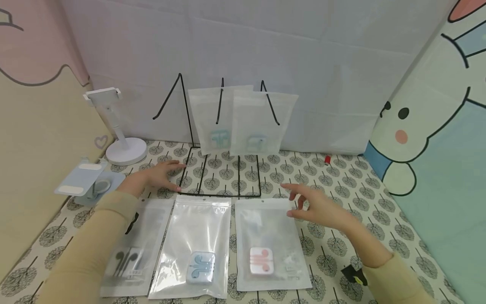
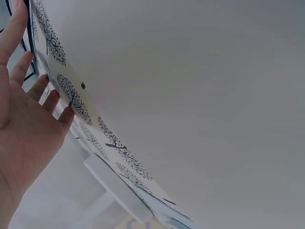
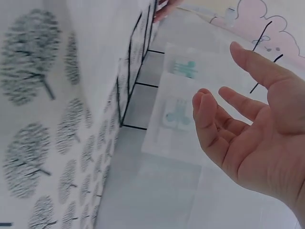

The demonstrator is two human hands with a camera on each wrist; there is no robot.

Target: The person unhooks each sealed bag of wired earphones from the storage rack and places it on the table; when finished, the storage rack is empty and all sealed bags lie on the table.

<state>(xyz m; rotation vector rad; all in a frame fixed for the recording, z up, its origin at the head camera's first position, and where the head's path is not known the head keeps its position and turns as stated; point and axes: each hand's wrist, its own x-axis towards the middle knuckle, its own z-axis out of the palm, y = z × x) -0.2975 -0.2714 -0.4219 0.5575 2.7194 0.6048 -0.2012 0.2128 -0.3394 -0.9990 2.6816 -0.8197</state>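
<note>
My left hand [image 1: 162, 174], its fingers extended, is at the left side of a black wire display rack [image 1: 220, 195]; fingertips meet or nearly meet the base, contact unclear. My right hand [image 1: 317, 204] hovers to the right of the rack, fingers loosely bent and holding nothing, as the right wrist view confirms. Two frosted zip bags, the left [image 1: 206, 109] and the right [image 1: 262, 114], hang from the hooks with earphone cases inside. In front lie three more zip bags: one with dark earphones [image 1: 152, 228], one with blue earphones [image 1: 197, 228], one with pink earphones [image 1: 265, 232].
At the back left stands a white phone stand [image 1: 126, 150]. A light blue folding stand [image 1: 85, 177] sits nearer, beside my left forearm. A small red object [image 1: 327, 160] lies at the back right. Cloth walls [image 1: 326, 76] border the tree-patterned tabletop [image 1: 341, 249].
</note>
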